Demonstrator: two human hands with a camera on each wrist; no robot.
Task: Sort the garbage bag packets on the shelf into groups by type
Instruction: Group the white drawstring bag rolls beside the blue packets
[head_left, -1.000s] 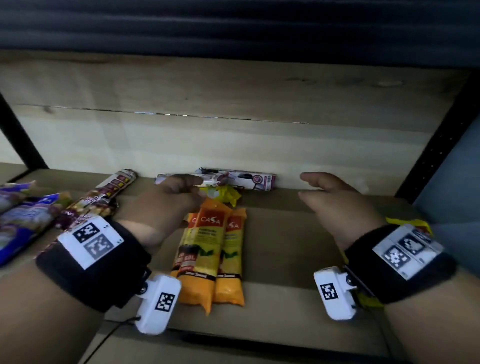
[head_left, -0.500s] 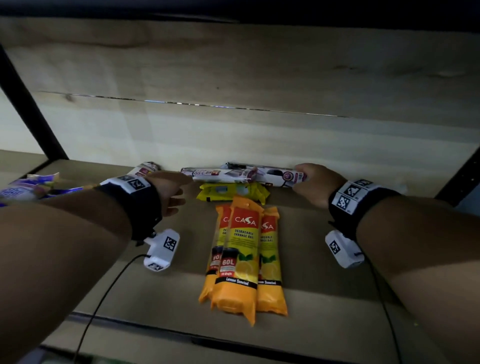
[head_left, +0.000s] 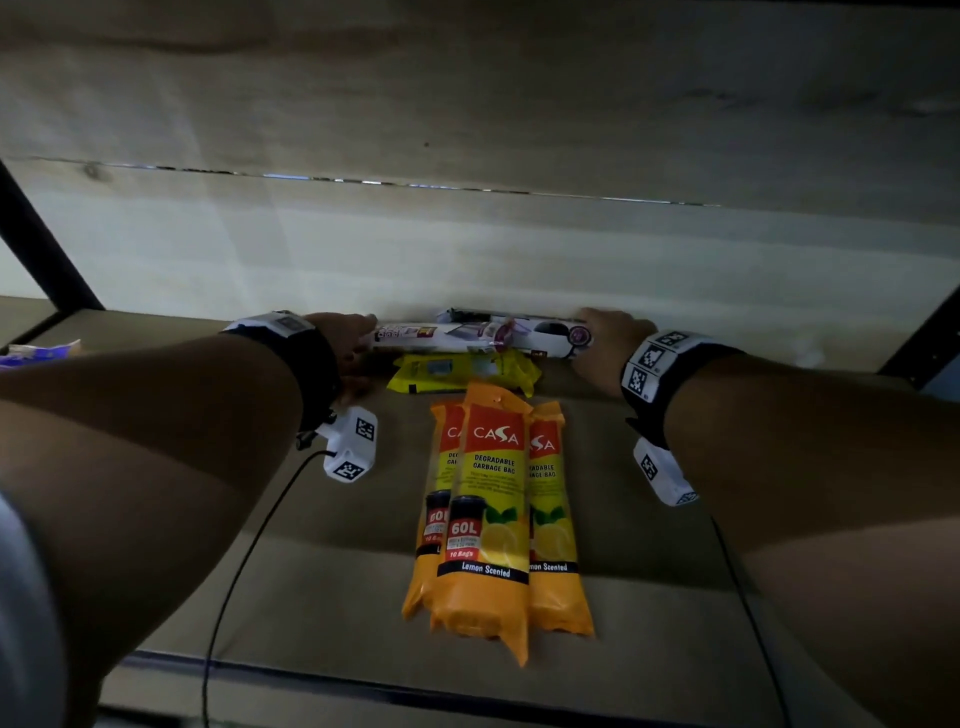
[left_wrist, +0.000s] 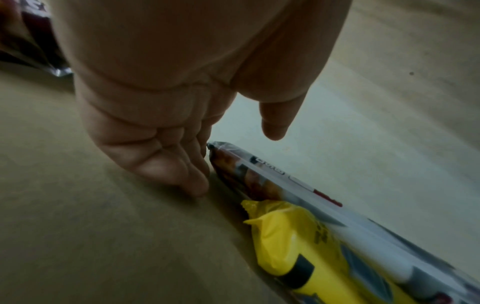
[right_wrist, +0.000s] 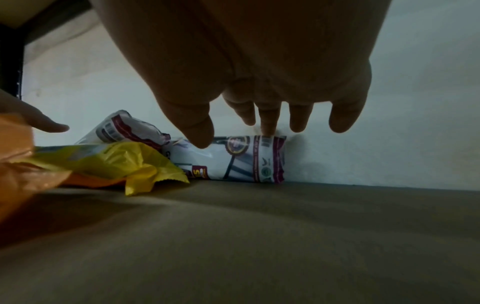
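Hands had advanced to shelf rear since half second earlier. Left hand (head_left: 347, 347) stood at left end of white packets (head_left: 483, 335), fingers (left_wrist: 192, 174) straight, touching end, holding nothing. Right hand (head_left: 605, 343) reached opposite end, grip relaxed and empty, one fingertip (right_wrist: 269, 128) on top edge. Yellow packet (head_left: 462, 370) lay just before them, orange packets (head_left: 493, 514) nearer. Judgement: white type bracketed for gathering; lift pending.

far edge: two long packets (head_left: 483, 332) lie end to end along the back wall (head_left: 467, 260)
before them: a flat packet (head_left: 462, 370)
nearer: three overlapping packets (head_left: 498, 519), middle one on top
far left: more packets (head_left: 41, 353)
hands: left hand (head_left: 345, 338) at the row's left end, right hand (head_left: 605, 343) at its right end
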